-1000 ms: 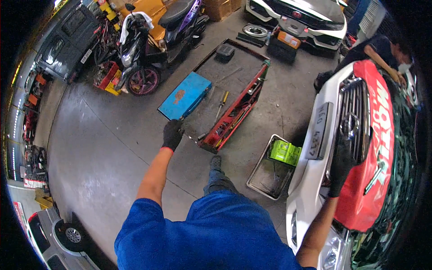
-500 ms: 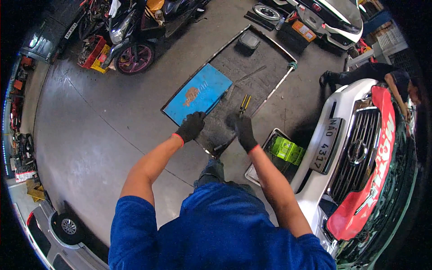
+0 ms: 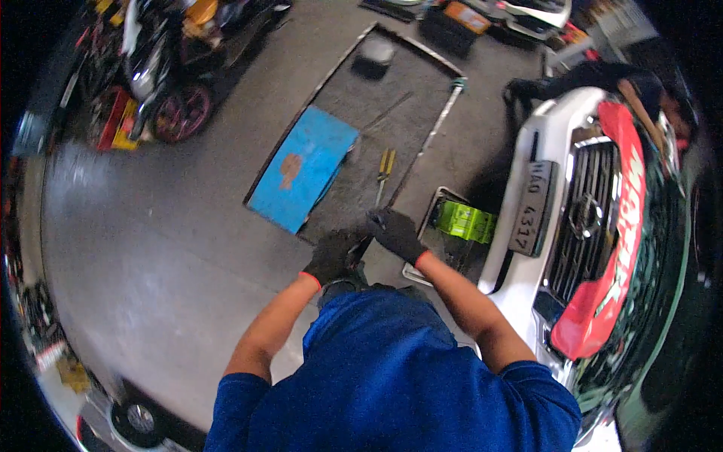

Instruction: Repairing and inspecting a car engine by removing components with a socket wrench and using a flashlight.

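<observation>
Head view: left hand (image 3: 331, 256) and right hand (image 3: 397, 235) at the tool cart's (image 3: 439, 124) near edge, fingers part curled; blur hides any hold, can't tell. Blue case (image 3: 316, 151) along left edge, yellow-handled tool (image 3: 386, 163) towards right edge. Step looks like near-edge handling; next move probably calls for steady two-handed control.

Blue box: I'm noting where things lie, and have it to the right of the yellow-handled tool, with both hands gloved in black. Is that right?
Not quite: the blue box lies to the left of the yellow-handled tool, as the head view shows. The left hand and right hand are indeed gloved in black.
</observation>
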The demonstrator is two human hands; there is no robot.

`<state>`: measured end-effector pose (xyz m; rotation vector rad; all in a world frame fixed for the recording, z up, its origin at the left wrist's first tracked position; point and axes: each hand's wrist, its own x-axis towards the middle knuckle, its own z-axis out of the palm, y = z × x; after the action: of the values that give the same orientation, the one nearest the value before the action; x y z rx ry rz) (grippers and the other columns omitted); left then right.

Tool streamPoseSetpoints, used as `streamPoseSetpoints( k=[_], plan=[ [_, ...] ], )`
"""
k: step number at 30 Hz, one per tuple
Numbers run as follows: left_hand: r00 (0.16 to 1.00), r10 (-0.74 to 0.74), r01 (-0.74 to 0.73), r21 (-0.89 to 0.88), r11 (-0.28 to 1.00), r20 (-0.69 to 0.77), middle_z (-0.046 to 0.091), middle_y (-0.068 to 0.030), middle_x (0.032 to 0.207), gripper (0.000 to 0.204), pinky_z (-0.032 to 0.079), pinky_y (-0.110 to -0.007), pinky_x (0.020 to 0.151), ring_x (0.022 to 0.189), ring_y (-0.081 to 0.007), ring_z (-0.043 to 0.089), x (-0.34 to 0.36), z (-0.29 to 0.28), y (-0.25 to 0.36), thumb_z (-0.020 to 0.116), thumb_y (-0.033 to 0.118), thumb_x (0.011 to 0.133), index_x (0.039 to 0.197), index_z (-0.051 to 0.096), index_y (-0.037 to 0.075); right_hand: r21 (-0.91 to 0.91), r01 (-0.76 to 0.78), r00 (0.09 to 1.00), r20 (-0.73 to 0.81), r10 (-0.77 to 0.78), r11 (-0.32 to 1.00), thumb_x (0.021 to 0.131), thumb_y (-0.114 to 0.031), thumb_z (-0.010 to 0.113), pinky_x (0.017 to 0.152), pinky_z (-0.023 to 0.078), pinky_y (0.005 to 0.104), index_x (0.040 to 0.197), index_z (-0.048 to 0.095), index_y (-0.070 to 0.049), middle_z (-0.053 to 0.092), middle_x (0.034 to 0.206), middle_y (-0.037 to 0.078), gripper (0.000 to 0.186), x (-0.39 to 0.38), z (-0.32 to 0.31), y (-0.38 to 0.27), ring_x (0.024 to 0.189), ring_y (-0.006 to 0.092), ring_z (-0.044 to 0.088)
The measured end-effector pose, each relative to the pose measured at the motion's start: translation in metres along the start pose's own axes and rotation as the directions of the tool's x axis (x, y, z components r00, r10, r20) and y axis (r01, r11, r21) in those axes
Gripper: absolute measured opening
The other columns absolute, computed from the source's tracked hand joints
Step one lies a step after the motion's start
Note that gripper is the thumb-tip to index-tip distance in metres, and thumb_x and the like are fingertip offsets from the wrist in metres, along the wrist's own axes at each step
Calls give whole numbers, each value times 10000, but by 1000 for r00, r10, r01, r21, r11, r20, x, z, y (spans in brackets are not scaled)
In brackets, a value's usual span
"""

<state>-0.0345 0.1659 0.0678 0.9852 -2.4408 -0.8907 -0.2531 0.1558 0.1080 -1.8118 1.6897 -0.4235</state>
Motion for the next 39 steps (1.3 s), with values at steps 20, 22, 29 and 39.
streamPoseSetpoints(
  k=[20,22,29,39],
  plan=[
    [961,-92,-74,562,824,262,677,-190,957,427,512,-477,731,888,-373,661,47,6,-2,662,417,787,1033,647,68,366,-891,-173,-821,544,269,870,-385,553,834,520,449,1061,698,-82,688,1033,186,386,-504,-418,280,977,357,659],
    [992,72,26,726,687,-104,639,-195,1102,499,495,-448,843,1015,-345,624,38,5,5,689,341,805,1191,598,39,322,-923,-80,-700,710,213,846,-464,557,848,521,451,1038,702,-78,680,1066,203,456,-511,-429,300,1020,344,659],
    [894,-392,420,101,902,-216,599,-177,1171,463,436,-417,962,1097,-333,561,42,48,69,696,156,829,1246,563,4,455,-847,-28,-554,832,274,712,-231,629,638,544,373,654,719,-51,703,807,212,209,-532,-449,331,765,301,711],
    [899,397,-307,381,872,-184,541,-116,1358,389,409,-353,1054,1205,-224,540,73,96,199,429,160,1012,1368,494,17,-206,-851,393,-860,325,483,898,-80,471,727,501,438,1063,592,-26,639,942,190,212,-557,-430,294,857,355,635]
  ],
)
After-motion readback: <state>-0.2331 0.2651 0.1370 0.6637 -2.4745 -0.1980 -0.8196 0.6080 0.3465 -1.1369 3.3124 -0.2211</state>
